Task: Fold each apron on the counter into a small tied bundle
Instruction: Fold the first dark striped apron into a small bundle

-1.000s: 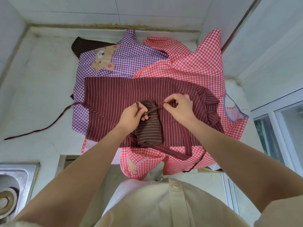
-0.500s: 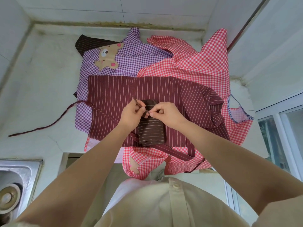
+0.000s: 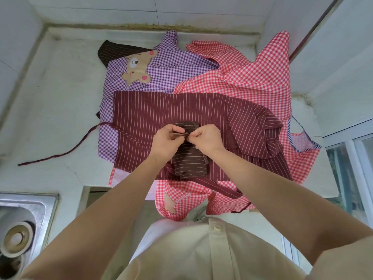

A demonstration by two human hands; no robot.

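**Both hands pinching the tie over the brown bundle**

Your left hand (image 3: 168,141) and right hand (image 3: 205,138) meet fingertip to fingertip above the far end of the brown striped bundle (image 3: 189,160). Your left fingers are curled, with the thumb and forefinger nipping the thin brown tie (image 3: 178,134). Your right fingers are curled too and pinch at the same spot, though how much of the tie they hold is hidden.

The bundle is a short roll lying on the maroon striped apron (image 3: 161,110), which is spread flat across the pile. Beneath it lie a purple gingham apron (image 3: 171,65) with a bear patch (image 3: 137,67) and, to your right, a red gingham apron (image 3: 258,77) that hangs over the near edge of the counter (image 3: 60,98). A loose maroon strap (image 3: 66,150) trails across the counter to your left. A steel sink (image 3: 26,211) sits at your near left.
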